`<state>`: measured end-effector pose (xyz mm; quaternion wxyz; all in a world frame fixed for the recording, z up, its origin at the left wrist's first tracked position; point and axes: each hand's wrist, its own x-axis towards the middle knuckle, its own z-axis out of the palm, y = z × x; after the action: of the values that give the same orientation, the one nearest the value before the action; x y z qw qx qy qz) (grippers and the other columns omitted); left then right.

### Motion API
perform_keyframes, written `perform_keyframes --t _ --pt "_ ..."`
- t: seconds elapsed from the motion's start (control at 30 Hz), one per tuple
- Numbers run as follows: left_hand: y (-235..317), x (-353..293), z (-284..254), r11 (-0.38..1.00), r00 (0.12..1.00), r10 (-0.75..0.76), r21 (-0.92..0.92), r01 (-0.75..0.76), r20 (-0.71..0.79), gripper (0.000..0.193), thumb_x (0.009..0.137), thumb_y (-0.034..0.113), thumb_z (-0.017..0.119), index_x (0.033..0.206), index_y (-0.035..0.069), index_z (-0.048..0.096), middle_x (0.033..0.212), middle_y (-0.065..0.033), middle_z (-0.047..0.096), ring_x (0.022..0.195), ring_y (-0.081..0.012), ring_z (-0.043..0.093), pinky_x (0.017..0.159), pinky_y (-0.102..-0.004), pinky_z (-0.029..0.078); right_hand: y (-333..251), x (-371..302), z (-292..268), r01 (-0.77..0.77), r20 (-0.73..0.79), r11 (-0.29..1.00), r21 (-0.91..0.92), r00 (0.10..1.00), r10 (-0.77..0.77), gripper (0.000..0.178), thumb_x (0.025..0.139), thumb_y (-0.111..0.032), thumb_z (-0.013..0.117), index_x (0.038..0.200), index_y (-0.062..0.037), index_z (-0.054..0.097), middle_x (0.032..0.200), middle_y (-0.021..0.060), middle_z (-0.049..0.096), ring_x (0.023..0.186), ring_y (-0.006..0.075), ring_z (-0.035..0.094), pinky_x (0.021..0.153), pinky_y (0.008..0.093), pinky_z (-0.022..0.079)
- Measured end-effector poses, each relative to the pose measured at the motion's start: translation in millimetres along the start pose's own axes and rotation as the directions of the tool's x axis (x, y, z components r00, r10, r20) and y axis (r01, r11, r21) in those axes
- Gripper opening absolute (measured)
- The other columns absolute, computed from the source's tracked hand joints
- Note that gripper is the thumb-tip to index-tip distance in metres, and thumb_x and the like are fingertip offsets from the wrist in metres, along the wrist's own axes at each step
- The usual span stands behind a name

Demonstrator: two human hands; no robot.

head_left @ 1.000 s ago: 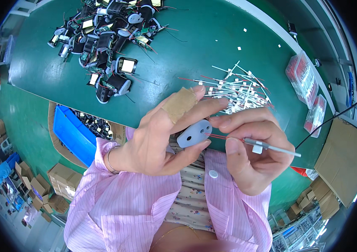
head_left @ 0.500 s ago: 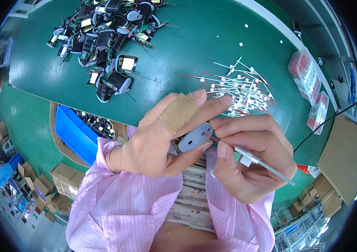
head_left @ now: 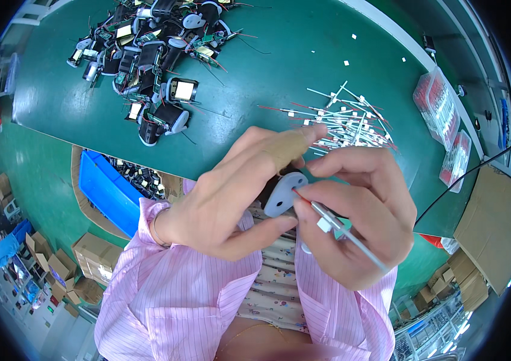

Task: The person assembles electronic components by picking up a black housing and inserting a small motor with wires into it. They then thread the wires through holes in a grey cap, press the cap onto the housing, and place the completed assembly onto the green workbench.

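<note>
My left hand (head_left: 225, 192), a tan tape patch around one finger, is closed on a small black device with a grey oval end cap (head_left: 285, 194) that has dark holes in it. My right hand (head_left: 364, 210) pinches a thin metal probe (head_left: 352, 234) with a white tab and red wire, close to the cap. The red wire's end meets a hole in the cap; how deep it sits is hidden. Beyond my hands lies a pile of similar white-and-metal probes (head_left: 352, 123) with red wires. At the far left is a heap of black devices (head_left: 153, 60) with grey caps and circuit boards.
Both piles lie on a green table (head_left: 267, 66). Clear plastic boxes (head_left: 436, 105) of probes stand at its right edge, and small white squares (head_left: 346, 63) are scattered at the back. A blue bin (head_left: 108, 192) rests in a cardboard box at lower left.
The capped device has tilted in my left hand, showing more of its black body. My right hand has brought the wire and probe closer to the cap, with the probe now angled more steeply downward.
</note>
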<state>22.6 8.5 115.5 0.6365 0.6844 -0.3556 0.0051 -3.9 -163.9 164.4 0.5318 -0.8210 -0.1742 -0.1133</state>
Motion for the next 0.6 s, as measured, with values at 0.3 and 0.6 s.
perform_keyframes --t 0.3,0.6 --pt "0 2 -8 0.996 0.998 0.046 0.068 -0.05 0.048 0.044 0.067 0.013 0.082 0.1 -0.006 0.059 0.1 -0.0219 0.06 0.083 -0.0272 0.061 0.07 -0.0352 0.049 -7 -3 -21 -0.223 0.128 0.962 0.158 0.971 0.204 0.021 0.071 0.002 0.067 0.091 0.0079 0.067 0.075 0.0184 0.064 0.06 0.0161 0.06 0.053 0.0201 0.044" --pt "5 2 -10 0.997 0.998 -0.056 0.061 0.054 0.04 0.048 0.063 0.01 0.084 0.101 -0.007 0.059 0.094 -0.0193 0.062 0.077 -0.0259 0.062 0.062 -0.0308 0.05 -1 -11 -23 -0.252 0.113 0.956 0.153 0.965 0.236 0.026 0.07 0.01 0.069 0.096 0.0064 0.068 0.075 0.0144 0.064 0.06 0.0166 0.064 0.051 0.0244 0.049"
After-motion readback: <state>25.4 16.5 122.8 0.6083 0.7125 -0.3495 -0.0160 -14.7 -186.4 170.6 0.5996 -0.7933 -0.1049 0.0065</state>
